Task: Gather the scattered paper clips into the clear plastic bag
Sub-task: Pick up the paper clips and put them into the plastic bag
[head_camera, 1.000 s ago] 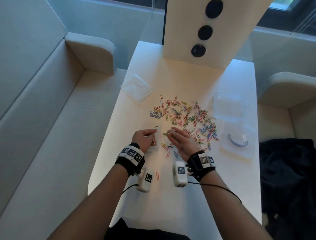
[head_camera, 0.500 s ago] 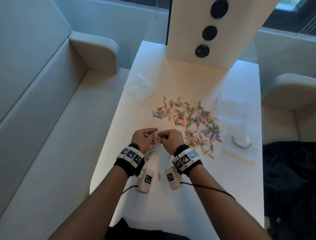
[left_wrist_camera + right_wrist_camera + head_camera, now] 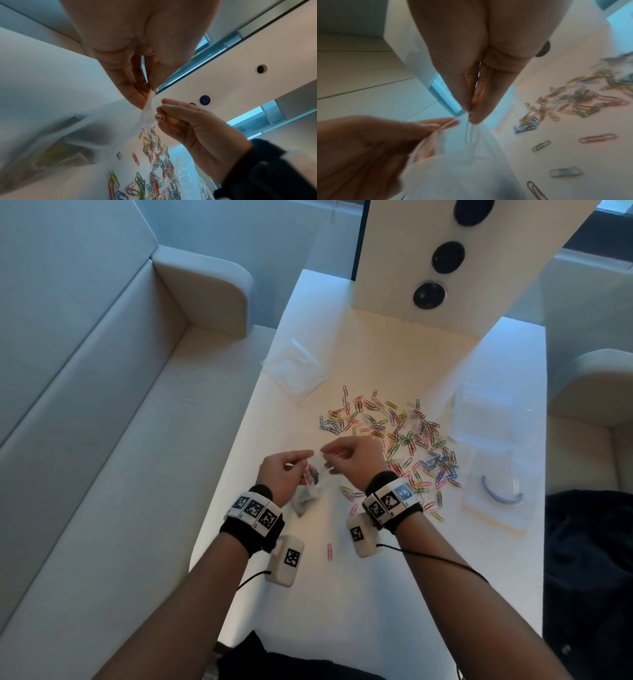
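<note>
The clear plastic bag (image 3: 307, 494) hangs between my hands above the white table (image 3: 342, 611), with a few clips in it. My left hand (image 3: 310, 455) pinches its top edge; the left wrist view shows this pinch (image 3: 150, 89) on the bag (image 3: 68, 135). My right hand (image 3: 325, 451) is close beside it. In the right wrist view its fingertips (image 3: 471, 116) pinch a pale paper clip (image 3: 469, 133) that dangles over the bag's mouth (image 3: 462, 169). Several coloured paper clips (image 3: 394, 440) lie scattered beyond and right of my hands.
A lone pink clip (image 3: 330, 551) lies between my wrists. An empty clear bag (image 3: 294, 369) sits at the table's far left, clear packaging (image 3: 486, 419) and a bag with a blue curved piece (image 3: 496, 494) at right. A white panel (image 3: 394, 268) stands behind; dark cloth (image 3: 589, 559) right.
My right hand left the clips on the table and came up to the bag's mouth with a clip. Both hands have lifted the bag off the table.
</note>
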`<move>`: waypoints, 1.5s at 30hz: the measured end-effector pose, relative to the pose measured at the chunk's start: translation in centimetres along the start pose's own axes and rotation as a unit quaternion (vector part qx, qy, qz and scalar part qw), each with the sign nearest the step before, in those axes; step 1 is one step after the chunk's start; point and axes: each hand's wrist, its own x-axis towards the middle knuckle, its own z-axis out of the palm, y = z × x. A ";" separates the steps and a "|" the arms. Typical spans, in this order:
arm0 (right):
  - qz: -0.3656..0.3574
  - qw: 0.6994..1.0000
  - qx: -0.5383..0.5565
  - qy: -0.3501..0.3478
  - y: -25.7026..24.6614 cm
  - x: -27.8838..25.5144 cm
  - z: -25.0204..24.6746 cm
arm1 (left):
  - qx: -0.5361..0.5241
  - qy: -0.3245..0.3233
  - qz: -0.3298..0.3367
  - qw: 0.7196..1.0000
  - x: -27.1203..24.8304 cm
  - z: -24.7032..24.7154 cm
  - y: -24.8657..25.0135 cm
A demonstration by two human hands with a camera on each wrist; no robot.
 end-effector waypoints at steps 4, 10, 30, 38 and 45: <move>0.089 0.992 0.051 0.075 2.8 2.7 0.1 | -0.029 0.020 -0.017 0.999 -0.3 -1.2 0.0; 0.024 0.950 -0.306 -0.061 7.0 4.7 3.0 | -0.037 0.022 -0.020 0.999 -0.3 -2.5 -0.1; -0.090 0.844 -0.517 -0.109 12.8 -6.6 -1.2 | -0.031 0.008 -0.018 0.999 -2.1 -0.6 -0.1; 0.178 0.964 -0.140 0.138 12.3 -5.1 -4.0 | -0.051 -0.008 -0.031 0.998 -3.1 1.8 0.2; 0.238 0.856 0.451 0.090 5.7 -5.9 -4.4 | -0.027 -0.016 -0.027 0.999 -3.0 3.2 0.2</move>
